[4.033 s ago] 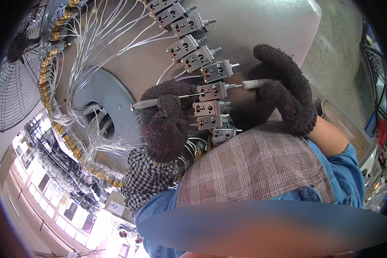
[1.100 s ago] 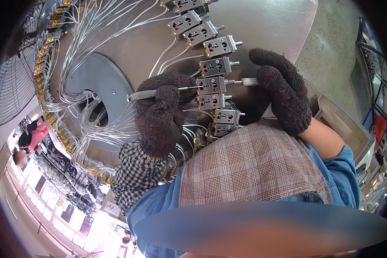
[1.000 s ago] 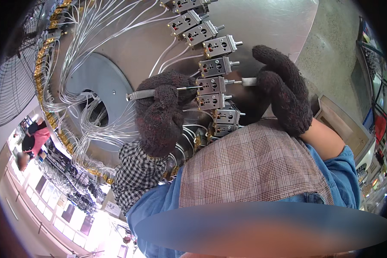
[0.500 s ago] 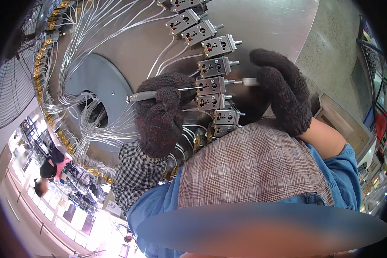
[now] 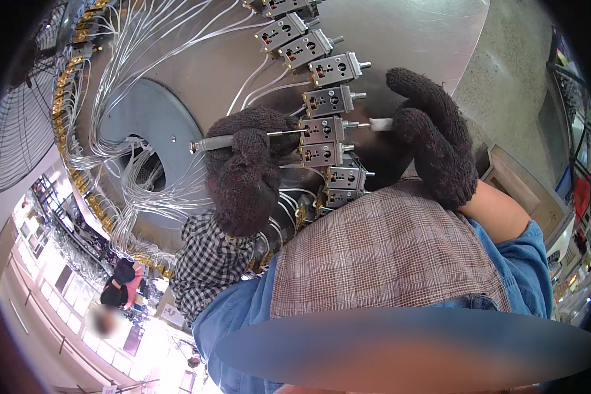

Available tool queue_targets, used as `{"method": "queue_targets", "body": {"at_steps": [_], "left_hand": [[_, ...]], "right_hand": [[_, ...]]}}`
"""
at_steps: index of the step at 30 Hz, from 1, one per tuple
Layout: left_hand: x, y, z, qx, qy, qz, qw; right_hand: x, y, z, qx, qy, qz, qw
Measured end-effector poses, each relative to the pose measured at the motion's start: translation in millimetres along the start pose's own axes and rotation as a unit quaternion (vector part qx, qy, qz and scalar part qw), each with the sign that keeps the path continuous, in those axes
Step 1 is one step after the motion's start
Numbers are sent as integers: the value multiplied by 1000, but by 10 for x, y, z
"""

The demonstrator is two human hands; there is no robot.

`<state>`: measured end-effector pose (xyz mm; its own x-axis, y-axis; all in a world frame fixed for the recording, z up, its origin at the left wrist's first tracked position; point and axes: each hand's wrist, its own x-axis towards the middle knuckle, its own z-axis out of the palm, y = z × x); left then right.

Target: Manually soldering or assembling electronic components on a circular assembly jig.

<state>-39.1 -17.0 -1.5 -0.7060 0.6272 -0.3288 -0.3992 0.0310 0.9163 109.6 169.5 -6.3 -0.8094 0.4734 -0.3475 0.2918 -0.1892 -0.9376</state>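
My left hand (image 5: 246, 180), in a dark knitted glove, is closed round a screwdriver (image 5: 215, 142) with a grey handle. Its thin shaft reaches the left end of a small metal switch box (image 5: 320, 131), one in a curved row. From the other side, my right hand (image 5: 440, 141), gloved alike, grips a short tool with a whitish handle (image 5: 381, 124). The tool's thin rod lines up with the spindle (image 5: 350, 124) at the box's right end; whether they touch is too small to tell. The right index finger is raised above the handle.
Similar boxes (image 5: 335, 69) line the round metal table (image 5: 400, 33). White wires (image 5: 148, 197) bundle over a grey disc (image 5: 171, 111) with an opening. Brass-coloured fittings (image 5: 59, 111) follow the left rim. A large fan (image 5: 20, 138) stands at left; another person (image 5: 119, 282) is farther off.
The screwdriver handle has shifted slightly left, and more of its shaft shows. My right fingers have moved a little on the whitish handle. The distant person has moved right.
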Motion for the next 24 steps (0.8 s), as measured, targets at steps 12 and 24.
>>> {"method": "queue_targets", "body": {"at_steps": [12, 24], "left_hand": [[18, -1, -34, -26, 0, -24, 999], [98, -15, 48, -104, 4, -19, 994]], "right_hand": [[-54, 21, -23, 52, -26, -26, 998], [45, -115, -49, 222, -32, 129, 966]]}}
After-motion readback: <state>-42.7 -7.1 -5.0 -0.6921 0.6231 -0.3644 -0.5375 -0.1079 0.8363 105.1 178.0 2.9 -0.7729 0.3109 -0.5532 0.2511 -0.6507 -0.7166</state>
